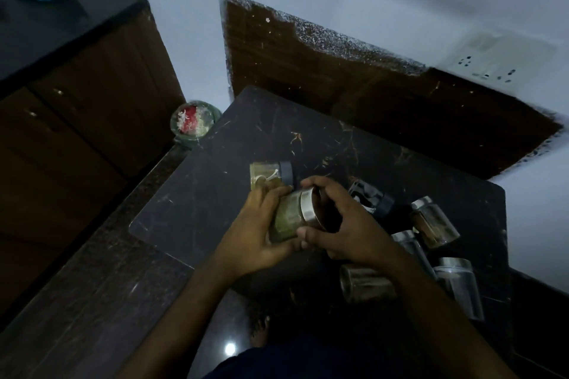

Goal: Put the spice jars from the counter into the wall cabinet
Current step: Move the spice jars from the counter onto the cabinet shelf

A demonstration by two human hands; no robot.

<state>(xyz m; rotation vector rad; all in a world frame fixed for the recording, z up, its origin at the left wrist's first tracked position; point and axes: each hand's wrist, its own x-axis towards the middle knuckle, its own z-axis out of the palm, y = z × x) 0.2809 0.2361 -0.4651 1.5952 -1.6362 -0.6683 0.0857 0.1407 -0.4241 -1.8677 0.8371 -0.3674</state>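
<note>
- We hold a green-spice jar (292, 215) above the counter (197, 194): left hand (255, 231) fingers wrapped round its body, right hand (345, 224) fingers clamped on its steel lid.
- Other jars (434, 221) lie on the counter to our right.

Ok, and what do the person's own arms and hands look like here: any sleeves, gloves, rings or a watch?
Both forearms are bare up to the bottom edge of the picture, with no sleeves in view. The left hand and the right hand wear no gloves. No ring, watch or bracelet shows, though the picture is dim. Dark blue clothing shows below, between the arms.
</note>
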